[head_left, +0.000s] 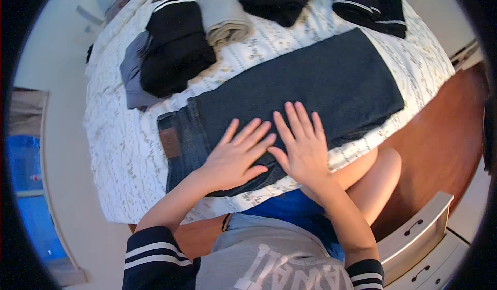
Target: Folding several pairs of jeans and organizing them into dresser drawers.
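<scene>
A pair of dark blue jeans (310, 77) lies folded lengthwise across the near part of the bed, its waistband with a brown patch at the left and its legs reaching to the upper right. My left hand (239, 153) rests flat on the jeans near the waistband end, fingers spread. Beside it, my right hand (302, 147) also lies flat on the denim, fingers apart and the thumb pointing toward the left hand. Neither hand grips anything. The jeans' near edge is partly hidden under my hands and wrists.
Along the bed's far side are folded black clothes with white stripes (176, 46) over a grey-blue garment (135, 72), a rolled grey garment (222, 10), a black bundle (279, 0) and another striped black garment (370, 8). An open drawer (414, 233) juts out at lower right.
</scene>
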`<state>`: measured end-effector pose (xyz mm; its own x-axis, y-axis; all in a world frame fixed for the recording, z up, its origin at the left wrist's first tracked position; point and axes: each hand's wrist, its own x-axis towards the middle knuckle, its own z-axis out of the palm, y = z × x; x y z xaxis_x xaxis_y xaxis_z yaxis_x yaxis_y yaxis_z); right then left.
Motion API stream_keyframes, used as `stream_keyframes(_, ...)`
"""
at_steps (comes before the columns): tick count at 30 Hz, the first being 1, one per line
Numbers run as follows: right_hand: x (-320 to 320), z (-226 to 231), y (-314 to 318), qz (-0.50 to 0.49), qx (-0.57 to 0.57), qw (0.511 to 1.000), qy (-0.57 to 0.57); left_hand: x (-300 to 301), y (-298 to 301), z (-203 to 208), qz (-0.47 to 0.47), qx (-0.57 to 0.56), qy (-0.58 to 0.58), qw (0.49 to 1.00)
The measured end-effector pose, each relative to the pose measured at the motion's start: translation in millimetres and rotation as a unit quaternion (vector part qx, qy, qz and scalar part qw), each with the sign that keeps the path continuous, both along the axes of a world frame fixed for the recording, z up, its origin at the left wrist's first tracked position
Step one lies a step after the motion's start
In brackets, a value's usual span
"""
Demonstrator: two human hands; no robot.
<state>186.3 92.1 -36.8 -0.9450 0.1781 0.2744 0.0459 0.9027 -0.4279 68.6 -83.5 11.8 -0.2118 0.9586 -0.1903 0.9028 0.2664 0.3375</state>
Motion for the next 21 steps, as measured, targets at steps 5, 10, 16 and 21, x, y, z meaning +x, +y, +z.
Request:
stream_keyframes(5,-0.3,4.2,-22.4,-0.012,0.080,0.996,-0.029,-85.9,-91.2,2.0,0.201,0.035,0.202,0.958)
stream_keyframes(10,13.2,17.8,-49.7,0.038,-0.002,0.999,-0.037,-133.0,-101.8,15.4,0.353,0.105,-0.146,0.918)
stream_keyframes(16,7.7,32.2,-85.7,0.083,0.010,0.994,-0.075,-157.9,-141.4,-10.6,0.427,0.112,-0.318,0.839)
stream_keyframes(21,-28.3,41.0,-108.5,0.081,-0.074,0.993,-0.044,-80.8,-176.7,-19.8,0.533,0.195,-0.559,0.605)
